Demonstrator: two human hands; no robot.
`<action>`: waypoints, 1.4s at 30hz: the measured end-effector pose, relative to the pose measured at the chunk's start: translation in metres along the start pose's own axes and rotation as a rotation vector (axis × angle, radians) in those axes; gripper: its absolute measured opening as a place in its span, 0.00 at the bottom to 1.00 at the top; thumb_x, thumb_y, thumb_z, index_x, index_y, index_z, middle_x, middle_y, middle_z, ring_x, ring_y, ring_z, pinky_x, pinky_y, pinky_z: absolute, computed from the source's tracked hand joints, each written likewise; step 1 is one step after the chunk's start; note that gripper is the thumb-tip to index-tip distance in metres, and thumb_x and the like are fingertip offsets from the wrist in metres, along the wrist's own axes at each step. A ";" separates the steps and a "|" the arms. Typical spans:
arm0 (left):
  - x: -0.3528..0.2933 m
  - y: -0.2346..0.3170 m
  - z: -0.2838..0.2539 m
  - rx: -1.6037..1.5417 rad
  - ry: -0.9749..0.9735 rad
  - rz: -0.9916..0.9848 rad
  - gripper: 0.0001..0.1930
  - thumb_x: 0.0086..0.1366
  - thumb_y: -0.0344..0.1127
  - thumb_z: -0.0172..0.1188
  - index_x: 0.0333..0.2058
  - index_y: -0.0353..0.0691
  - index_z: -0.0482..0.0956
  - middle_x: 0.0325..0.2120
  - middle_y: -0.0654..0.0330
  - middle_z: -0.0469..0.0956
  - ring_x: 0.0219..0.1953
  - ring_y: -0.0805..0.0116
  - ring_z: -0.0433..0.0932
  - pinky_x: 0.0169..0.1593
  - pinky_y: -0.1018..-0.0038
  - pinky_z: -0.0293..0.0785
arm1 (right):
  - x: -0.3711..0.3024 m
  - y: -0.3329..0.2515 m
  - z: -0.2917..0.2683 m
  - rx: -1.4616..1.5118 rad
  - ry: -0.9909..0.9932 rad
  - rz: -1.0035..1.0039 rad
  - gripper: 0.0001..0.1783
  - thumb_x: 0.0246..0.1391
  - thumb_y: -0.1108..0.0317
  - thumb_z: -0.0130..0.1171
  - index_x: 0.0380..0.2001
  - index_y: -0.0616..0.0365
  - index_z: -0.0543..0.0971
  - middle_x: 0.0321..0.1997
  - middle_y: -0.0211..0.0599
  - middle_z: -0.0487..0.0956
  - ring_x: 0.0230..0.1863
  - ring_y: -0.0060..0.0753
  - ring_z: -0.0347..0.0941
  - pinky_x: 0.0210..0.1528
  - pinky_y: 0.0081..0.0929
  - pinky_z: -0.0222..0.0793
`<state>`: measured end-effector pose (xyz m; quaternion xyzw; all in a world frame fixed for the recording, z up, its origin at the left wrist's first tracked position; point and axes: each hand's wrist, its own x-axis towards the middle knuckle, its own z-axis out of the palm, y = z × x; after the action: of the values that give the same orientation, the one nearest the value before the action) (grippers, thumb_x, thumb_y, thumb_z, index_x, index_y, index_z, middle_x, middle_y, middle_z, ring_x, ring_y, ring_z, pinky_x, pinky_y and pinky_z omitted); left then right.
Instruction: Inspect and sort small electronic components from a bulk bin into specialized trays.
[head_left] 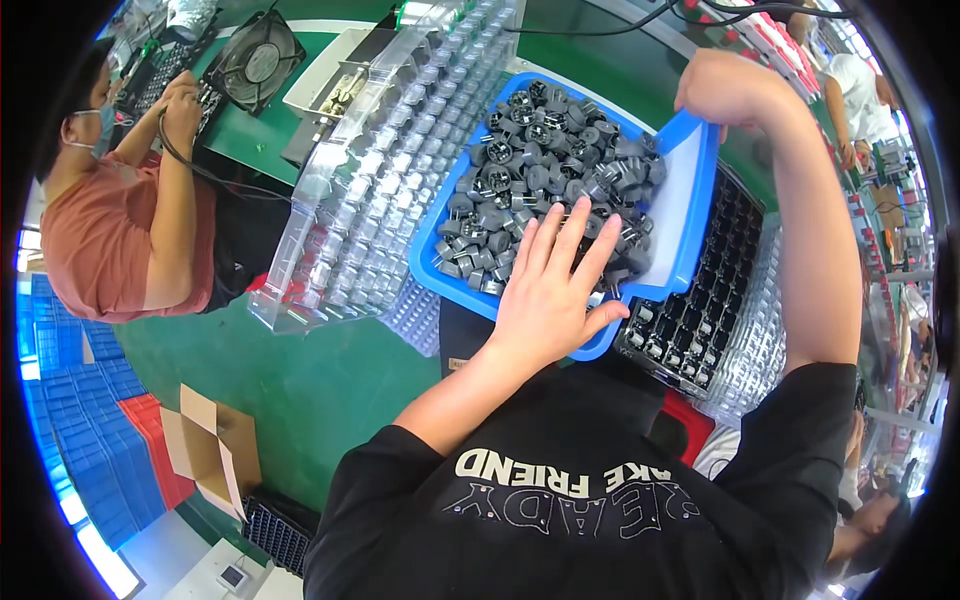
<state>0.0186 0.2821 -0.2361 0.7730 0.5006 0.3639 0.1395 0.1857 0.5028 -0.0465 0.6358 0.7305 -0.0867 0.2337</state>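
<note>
A blue plastic bin [690,235] is in front of me, heaped with small dark grey round plastic parts [540,150], some showing metal prongs. My left hand [558,290] lies over the near side of the heap, fingers spread and palm down, gripping nothing. At the bin's far right corner, my right hand [735,92] is closed around the rim, its fingertips partly hidden. The parts crowd the bin's left side, while a bare white strip shows along the right wall.
Clear moulded trays [375,175] stand left of the bin. A black tray [690,320] with small parts sits to its right. Beyond are a black fan [255,62] and a seated co-worker [130,220]. An open cardboard box [212,445] rests on the green floor.
</note>
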 end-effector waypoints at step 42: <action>0.013 0.012 -0.006 0.127 -0.109 0.034 0.20 0.58 0.43 0.72 0.51 0.55 0.85 0.60 0.52 0.74 0.61 0.47 0.70 0.67 0.46 0.61 | 0.345 0.417 0.194 2.412 0.940 0.492 0.17 0.66 0.70 0.53 0.55 0.66 0.71 0.51 0.47 0.77 0.49 0.44 0.80 0.49 0.41 0.83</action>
<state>0.0254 0.2868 -0.2194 0.8074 0.5011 0.2910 0.1113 0.6058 0.8007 -0.3009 0.5284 0.0722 -0.4072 -0.7415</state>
